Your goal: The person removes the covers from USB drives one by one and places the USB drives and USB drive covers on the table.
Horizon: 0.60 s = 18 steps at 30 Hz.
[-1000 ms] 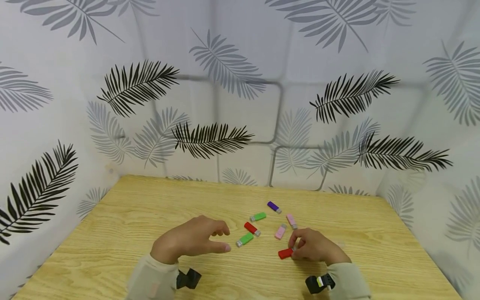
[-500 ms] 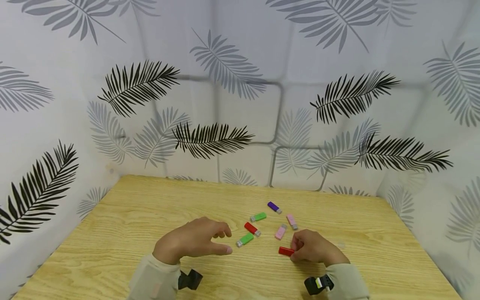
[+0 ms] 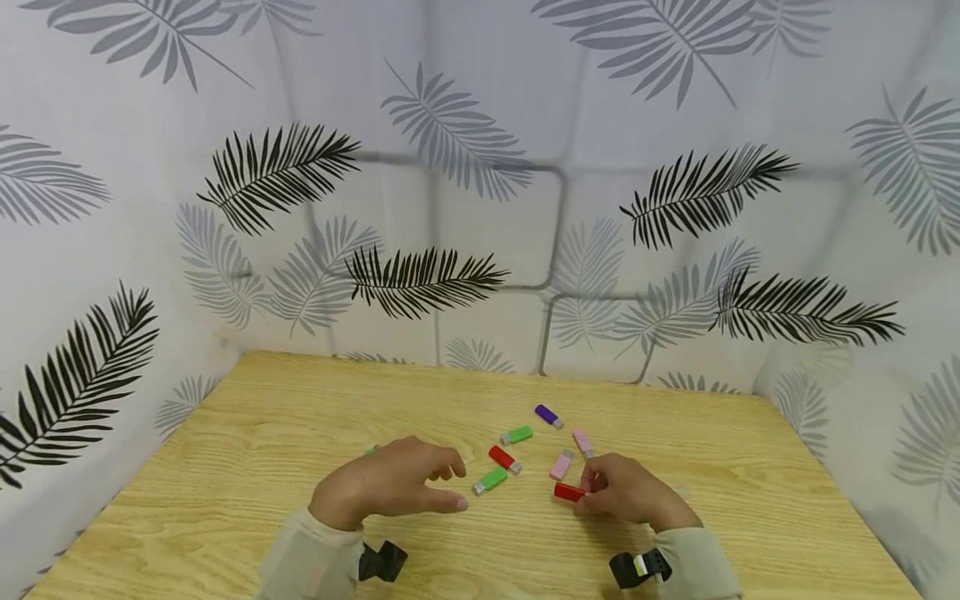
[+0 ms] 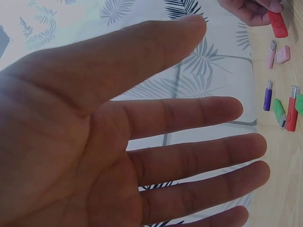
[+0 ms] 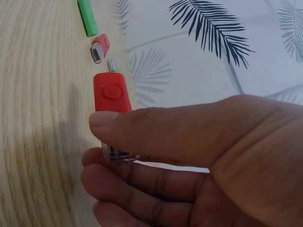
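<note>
My right hand [image 3: 626, 493] pinches a red USB stick [image 3: 568, 492] between thumb and fingers. In the right wrist view the red casing [image 5: 112, 90] sticks out past the thumb, and its metal plug lies at the fingers. Whether the stick touches the table is hard to tell. My left hand [image 3: 397, 483] holds nothing; in the left wrist view its fingers [image 4: 199, 151] are spread and nearly straight. Just right of its fingertips lie a green USB stick [image 3: 491, 480] and a second red USB stick [image 3: 504, 458], close together.
Farther back lie another green USB stick [image 3: 517, 434] and a purple one [image 3: 547, 415]. Two pink sticks, one nearer [image 3: 561, 464] and one farther [image 3: 582, 442], are beside my right hand. A small green piece [image 3: 372, 449] shows behind my left hand. Patterned cloth [image 3: 480, 208] bounds the wooden table [image 3: 450, 558].
My right hand has shifted slightly away from me with the red USB stick, which has turned a little. The left hand has barely moved; the green piece behind it now shows.
</note>
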### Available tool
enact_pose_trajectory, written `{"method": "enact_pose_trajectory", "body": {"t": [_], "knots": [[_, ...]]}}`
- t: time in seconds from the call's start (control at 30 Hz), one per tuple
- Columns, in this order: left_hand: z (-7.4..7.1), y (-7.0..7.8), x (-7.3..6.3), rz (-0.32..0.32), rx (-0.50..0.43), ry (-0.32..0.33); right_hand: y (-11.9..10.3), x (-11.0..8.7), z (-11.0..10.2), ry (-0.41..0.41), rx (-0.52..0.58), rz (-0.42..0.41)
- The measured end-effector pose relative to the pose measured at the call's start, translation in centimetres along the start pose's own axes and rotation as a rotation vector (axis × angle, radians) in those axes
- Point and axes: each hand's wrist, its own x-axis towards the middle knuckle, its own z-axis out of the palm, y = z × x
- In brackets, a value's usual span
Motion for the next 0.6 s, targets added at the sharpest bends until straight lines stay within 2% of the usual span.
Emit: {"method": "enact_pose_trajectory", "body": {"t": [0.3, 0.6], "knots": [[0.2, 0.1, 0.2, 0.031, 0.015, -0.018, -1.1, -0.2, -0.3, -0.05, 0.077, -0.046], [0.5, 0.3, 0.8, 0.069, 0.021, 0.027, -2.8, -0.8, -1.0, -0.118, 0.153, -0.06]]}}
